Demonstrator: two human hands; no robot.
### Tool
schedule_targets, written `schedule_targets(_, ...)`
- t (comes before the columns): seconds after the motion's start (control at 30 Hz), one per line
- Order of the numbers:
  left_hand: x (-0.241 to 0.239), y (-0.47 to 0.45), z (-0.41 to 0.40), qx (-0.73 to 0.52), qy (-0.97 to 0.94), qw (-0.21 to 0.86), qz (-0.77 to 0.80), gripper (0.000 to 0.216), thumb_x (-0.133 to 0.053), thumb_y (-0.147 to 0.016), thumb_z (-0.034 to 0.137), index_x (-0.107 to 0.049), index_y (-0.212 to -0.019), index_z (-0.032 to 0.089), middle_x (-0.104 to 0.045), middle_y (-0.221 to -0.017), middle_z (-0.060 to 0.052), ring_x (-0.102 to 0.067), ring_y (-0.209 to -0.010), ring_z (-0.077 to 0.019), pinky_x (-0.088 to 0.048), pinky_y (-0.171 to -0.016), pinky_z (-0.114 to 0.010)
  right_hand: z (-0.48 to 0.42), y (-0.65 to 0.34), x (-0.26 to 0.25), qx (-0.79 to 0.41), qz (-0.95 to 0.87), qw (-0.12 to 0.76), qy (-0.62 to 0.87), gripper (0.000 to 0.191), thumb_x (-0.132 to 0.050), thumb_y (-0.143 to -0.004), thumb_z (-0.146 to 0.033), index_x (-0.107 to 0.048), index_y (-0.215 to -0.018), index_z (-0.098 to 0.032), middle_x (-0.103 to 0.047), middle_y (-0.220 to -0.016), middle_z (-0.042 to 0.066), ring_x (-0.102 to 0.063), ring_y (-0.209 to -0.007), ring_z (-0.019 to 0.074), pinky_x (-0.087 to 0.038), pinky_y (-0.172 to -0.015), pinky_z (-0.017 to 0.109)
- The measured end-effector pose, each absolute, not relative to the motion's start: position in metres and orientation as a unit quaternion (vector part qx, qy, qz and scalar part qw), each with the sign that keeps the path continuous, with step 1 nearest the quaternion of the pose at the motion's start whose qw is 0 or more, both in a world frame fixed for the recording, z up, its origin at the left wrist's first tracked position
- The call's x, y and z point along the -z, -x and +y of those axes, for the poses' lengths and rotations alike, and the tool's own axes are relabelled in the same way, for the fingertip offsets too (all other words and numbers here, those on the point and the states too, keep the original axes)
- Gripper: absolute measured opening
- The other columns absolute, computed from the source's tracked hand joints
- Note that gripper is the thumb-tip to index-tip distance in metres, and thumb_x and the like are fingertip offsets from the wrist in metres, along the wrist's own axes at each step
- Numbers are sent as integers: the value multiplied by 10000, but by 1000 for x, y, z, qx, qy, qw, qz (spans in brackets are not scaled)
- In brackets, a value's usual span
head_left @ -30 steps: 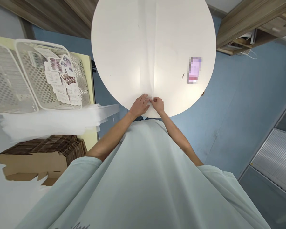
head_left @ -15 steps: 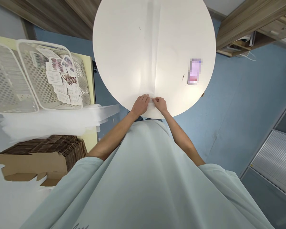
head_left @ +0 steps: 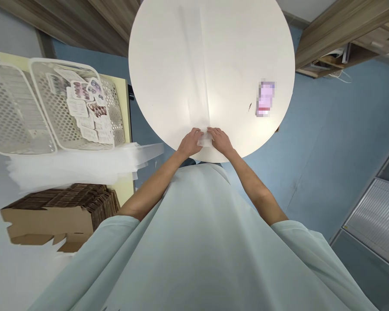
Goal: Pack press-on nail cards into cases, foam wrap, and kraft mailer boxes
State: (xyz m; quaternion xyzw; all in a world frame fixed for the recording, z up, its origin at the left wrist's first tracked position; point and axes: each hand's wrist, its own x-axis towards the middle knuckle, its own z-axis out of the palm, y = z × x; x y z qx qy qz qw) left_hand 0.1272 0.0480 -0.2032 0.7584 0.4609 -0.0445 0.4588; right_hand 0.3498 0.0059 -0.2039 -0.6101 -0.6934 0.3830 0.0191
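Observation:
A long, translucent whitish plastic strip (head_left: 197,82) runs lengthwise over the round white table (head_left: 246,47), from the far side to the near edge. Its near end looks doubled over between my two hands. My left hand (head_left: 190,142) grips the left side of that end, fingers bent over it. On the opposite side, my right hand (head_left: 221,141) holds the right edge with its fingertips. The thumbs are mostly hidden. Whether the strip is film or thin foam, I cannot tell.
A blurred pinkish phone-like object (head_left: 266,99) lies on the table's right. Leftward, a perforated basket (head_left: 66,62) contains printed cards, with another basket (head_left: 16,108) beside it. Whitish sheets (head_left: 71,168) and flat brown cartons (head_left: 48,220) are stacked nearer me.
The strip's far end has swung left. My right hand has gone from a pinch with curled fingers to fingers reaching forward over the strip's edge. My left hand stays almost in place.

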Motion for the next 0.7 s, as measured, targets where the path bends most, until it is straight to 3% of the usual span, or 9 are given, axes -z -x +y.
schedule_targets(0.17,203,-126,59,-11,-687,495,532,513,-682,-973,314,-696,-1475,212,-695,-1581,-134,-665,-1468,-355,-526,-1278,-509,11,-354,211,-408,-653,78,633,448,-539,-1119,-215,-694,-1538,-185,-705,-1599,152,-621,-1472,348,-598,-1193,534)
schedule_targets(0.33,202,-124,66,-28,-615,525,588,549,-749,-994,519,-706,-1438,199,-769,-1471,-149,-716,-1372,-365,-560,-1205,-503,23,-347,220,-431,-585,113,677,368,-508,-1196,-418,-768,-1338,-200,-756,-1379,158,-696,-1260,302,-629,-1053,436)
schedule_targets(0.4,205,-124,68,-37,-597,527,603,588,-818,-939,479,-700,-1434,184,-776,-1459,-155,-729,-1343,-355,-581,-1165,-471,28,-344,221,-438,-559,111,695,368,-503,-1199,-442,-764,-1288,-198,-756,-1317,142,-720,-1123,269,-629,-995,400)
schedule_targets(0.5,213,-128,72,-53,-565,518,639,360,-750,-983,380,-751,-1283,182,-817,-1368,-142,-759,-1264,-319,-594,-1113,-425,35,-338,220,-433,-534,90,721,337,-512,-1194,-445,-750,-1252,-214,-764,-1288,117,-724,-1012,248,-620,-959,390)
schedule_targets(0.57,218,-132,78,-55,-539,503,674,200,-694,-1024,364,-774,-1096,195,-850,-1239,-128,-771,-1183,-305,-595,-1070,-409,40,-335,217,-425,-517,70,739,304,-535,-1184,-436,-743,-1235,-220,-776,-1299,116,-732,-1039,264,-619,-960,408)
schedule_targets(0.7,224,-141,90,-47,-510,471,718,199,-703,-1017,342,-731,-866,216,-850,-1053,-110,-762,-1072,-298,-575,-1017,-402,51,-327,213,-429,-463,41,774,213,-593,-1159,-395,-721,-1214,-234,-809,-1296,113,-752,-1132,304,-624,-987,456)
